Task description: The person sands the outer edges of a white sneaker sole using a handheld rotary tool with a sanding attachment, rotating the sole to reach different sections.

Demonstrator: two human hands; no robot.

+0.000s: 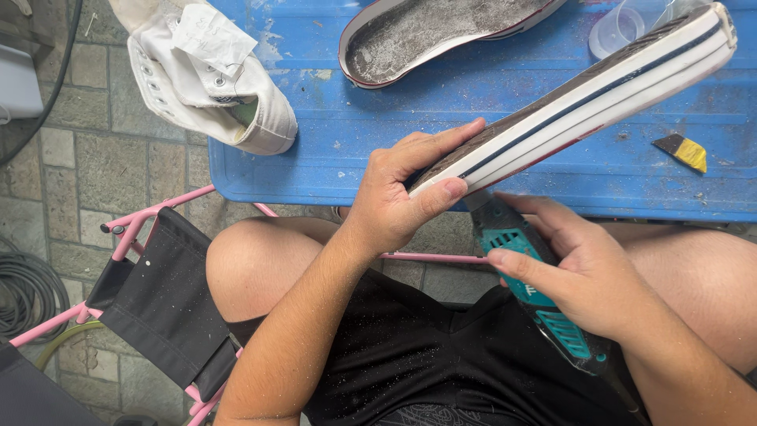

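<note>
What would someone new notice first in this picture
In the middle, the left hand grips a long white shoe sole held slanting over the blue table. Just below, the right hand holds a teal power tool under it. A white sneaker lies upper left.

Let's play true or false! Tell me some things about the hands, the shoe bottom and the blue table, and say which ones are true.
1. The left hand grips a white-edged shoe sole. True.
2. The right hand holds a hammer. False: it holds a teal rotary tool.
3. A white canvas sneaker sits at the blue table corner. True.
4. The table is red. False: blue.
5. Another sole lies on the table. True.
</note>
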